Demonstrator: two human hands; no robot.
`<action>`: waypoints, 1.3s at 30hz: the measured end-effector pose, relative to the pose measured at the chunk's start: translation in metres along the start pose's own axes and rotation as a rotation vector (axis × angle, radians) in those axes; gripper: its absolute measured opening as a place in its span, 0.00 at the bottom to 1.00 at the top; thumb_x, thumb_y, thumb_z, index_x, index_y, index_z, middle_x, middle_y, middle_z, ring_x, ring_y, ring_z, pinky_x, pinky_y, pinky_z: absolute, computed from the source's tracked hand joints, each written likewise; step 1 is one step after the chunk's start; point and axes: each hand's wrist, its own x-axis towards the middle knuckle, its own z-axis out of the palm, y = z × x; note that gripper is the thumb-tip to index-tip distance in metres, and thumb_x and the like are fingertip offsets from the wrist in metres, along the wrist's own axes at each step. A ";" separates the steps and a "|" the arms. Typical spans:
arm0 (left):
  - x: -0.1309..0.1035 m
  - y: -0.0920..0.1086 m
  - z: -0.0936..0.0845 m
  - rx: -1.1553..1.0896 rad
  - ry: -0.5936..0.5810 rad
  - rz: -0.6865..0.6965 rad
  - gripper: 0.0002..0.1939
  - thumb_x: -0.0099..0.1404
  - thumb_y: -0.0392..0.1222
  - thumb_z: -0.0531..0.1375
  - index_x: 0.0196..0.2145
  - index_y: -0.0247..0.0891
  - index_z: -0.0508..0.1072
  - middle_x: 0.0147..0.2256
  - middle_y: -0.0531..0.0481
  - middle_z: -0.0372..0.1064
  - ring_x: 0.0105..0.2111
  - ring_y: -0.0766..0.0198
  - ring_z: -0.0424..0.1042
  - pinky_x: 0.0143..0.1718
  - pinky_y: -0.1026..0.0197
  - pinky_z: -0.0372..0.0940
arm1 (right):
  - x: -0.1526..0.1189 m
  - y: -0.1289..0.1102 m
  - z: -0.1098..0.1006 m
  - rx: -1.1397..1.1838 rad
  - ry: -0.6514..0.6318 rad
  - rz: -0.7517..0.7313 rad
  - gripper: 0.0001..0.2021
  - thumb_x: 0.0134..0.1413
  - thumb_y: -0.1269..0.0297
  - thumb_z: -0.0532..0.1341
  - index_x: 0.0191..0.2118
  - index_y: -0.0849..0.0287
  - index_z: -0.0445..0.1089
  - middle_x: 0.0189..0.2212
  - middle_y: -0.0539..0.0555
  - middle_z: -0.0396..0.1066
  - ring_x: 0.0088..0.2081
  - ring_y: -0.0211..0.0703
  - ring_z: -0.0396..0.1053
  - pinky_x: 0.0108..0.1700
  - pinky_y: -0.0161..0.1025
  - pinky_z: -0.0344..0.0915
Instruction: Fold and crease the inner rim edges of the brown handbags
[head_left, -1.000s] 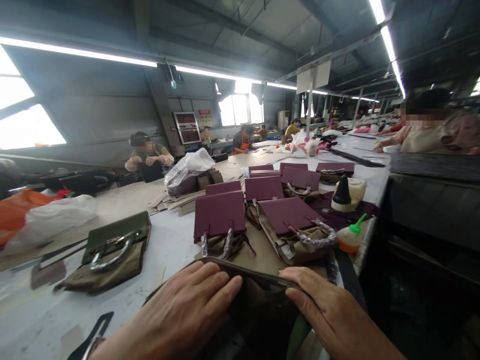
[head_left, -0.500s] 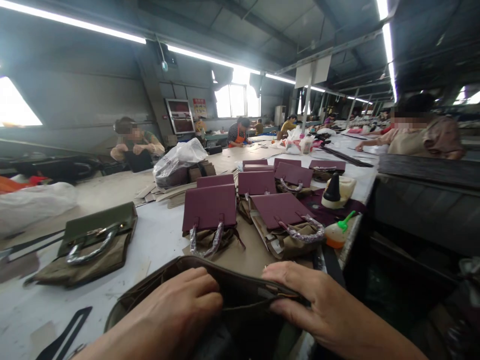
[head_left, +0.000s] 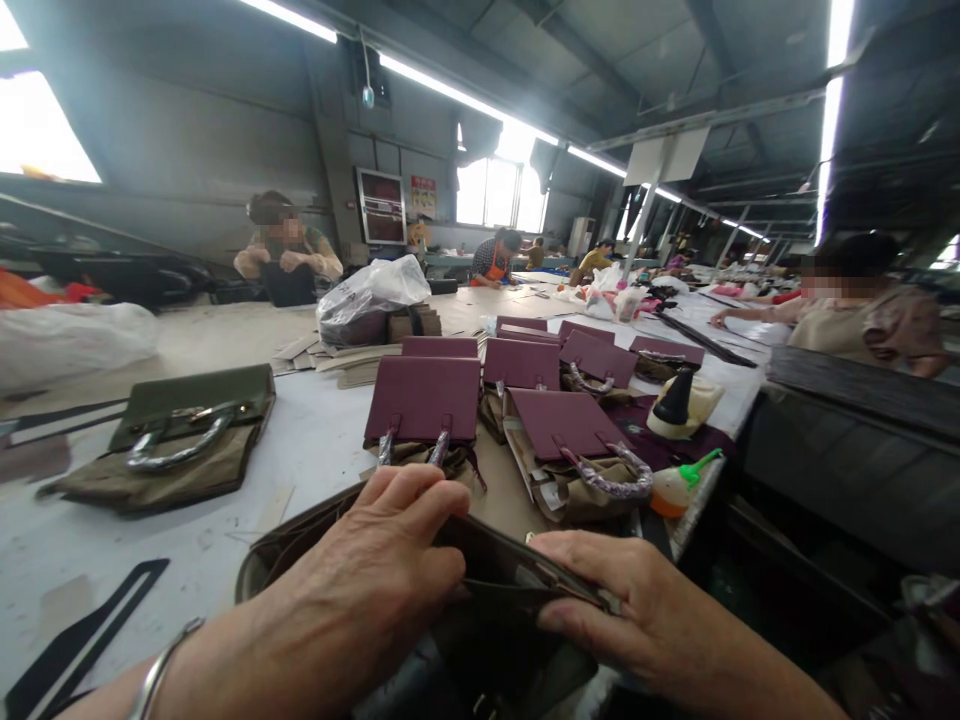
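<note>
An olive-brown bag [head_left: 517, 640] lies with its mouth open at the bottom centre. My right hand [head_left: 611, 590] pinches its rim between thumb and fingers on the right side. Over the bag's far edge is my left hand [head_left: 397, 550], its fingers curled at the rim; whether they grip the fabric is hard to tell. A metal bracelet [head_left: 161, 670] circles the left wrist. Just beyond stand maroon bags [head_left: 424, 395] with plastic-wrapped handles. A green bag [head_left: 195, 430] with a wrapped handle lies to the left.
A bottle with a green nozzle [head_left: 675, 490] and a black-tipped container [head_left: 679, 405] stand near the table's right edge. Black strips [head_left: 90, 635] lie at lower left. People work further back, one at left [head_left: 289, 250], one at right [head_left: 862, 310].
My left hand has risen towards the bag's far rim, and its bracelet now shows. My right hand keeps its hold. The view has shifted slightly.
</note>
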 end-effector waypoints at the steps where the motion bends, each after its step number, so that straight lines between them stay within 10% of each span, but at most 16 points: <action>1: 0.000 0.000 0.000 -0.013 0.034 0.005 0.10 0.58 0.33 0.54 0.23 0.41 0.70 0.43 0.52 0.64 0.44 0.56 0.58 0.42 0.57 0.58 | 0.001 -0.001 -0.001 -0.006 -0.010 0.002 0.07 0.51 0.65 0.57 0.37 0.57 0.69 0.33 0.50 0.70 0.37 0.42 0.67 0.43 0.34 0.62; 39: 0.013 -0.014 0.021 -0.307 0.024 -0.169 0.11 0.62 0.34 0.50 0.34 0.38 0.72 0.36 0.50 0.68 0.36 0.65 0.66 0.42 0.64 0.61 | 0.006 0.000 0.002 -0.055 0.054 0.006 0.13 0.58 0.63 0.49 0.43 0.58 0.68 0.34 0.51 0.70 0.37 0.39 0.67 0.40 0.32 0.62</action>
